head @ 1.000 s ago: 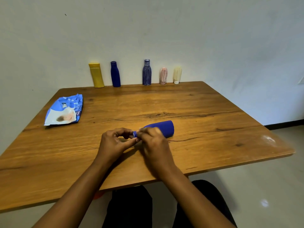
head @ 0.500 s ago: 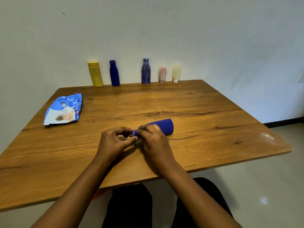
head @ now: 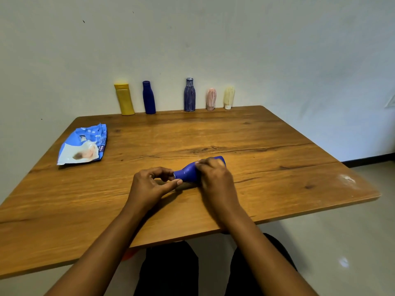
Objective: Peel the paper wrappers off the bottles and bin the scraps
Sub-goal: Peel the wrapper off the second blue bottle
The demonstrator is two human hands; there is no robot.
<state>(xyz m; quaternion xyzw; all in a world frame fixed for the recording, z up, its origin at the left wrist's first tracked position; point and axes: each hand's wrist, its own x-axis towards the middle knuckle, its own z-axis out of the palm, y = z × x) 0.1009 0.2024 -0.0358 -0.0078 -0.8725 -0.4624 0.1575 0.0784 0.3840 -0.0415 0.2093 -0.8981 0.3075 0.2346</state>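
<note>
- Head view, centre of frame: a blue bottle (head: 187, 173) lies on its side on the wooden table (head: 267, 142).
- The left hand (head: 149, 186) pinches the bottle's neck end between thumb and curled forefinger.
- The right hand (head: 215, 180) curls over its body, gripping it.
- Upper centre, a row of bottles (head: 189, 95) stands against the wall; a blue packet (head: 83, 146) lies at left.

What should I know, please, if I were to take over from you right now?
Left hand pinches the neck end of the blue bottle, which lies on its side on the table; right hand grips its body.
Five more bottles stand in a row at the far edge.
Done: no peeled scrap shows anywhere.
Left: peel this bottle's wrapper, check the others, bin the scraps; no bin is in view.
</note>
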